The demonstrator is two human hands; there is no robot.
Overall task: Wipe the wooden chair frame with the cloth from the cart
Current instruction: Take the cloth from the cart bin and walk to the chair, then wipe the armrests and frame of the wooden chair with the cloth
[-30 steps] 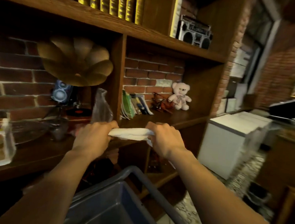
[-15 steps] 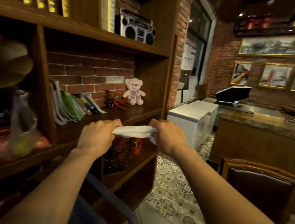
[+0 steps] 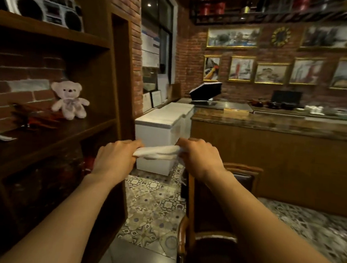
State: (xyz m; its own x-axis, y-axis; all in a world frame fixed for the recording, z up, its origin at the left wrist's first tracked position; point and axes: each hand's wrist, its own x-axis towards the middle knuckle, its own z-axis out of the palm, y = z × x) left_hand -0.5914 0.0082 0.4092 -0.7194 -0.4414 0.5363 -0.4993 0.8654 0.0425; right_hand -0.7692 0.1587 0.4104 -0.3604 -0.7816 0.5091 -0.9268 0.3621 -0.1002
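A white cloth (image 3: 158, 151) is stretched, rolled up, between my two hands at chest height. My left hand (image 3: 115, 158) grips its left end and my right hand (image 3: 199, 157) grips its right end. Below my right arm stands the wooden chair (image 3: 190, 199), with a carved brown frame and dark leather back and seat. Its top rail (image 3: 243, 168) shows just right of my right wrist. My right forearm hides much of the chair's back. The cart is out of view.
A dark wooden shelf unit (image 3: 113, 89) fills the left side, holding a teddy bear (image 3: 68, 100) and a boombox (image 3: 39, 4). White chest freezers (image 3: 158, 130) stand ahead on the patterned tile floor (image 3: 152, 208). A wooden counter (image 3: 280, 160) runs along the right.
The view has swung right: the cart and the gramophone shelf have left the frame and the chair has come in beneath my right arm. Both hands keep holding the cloth.
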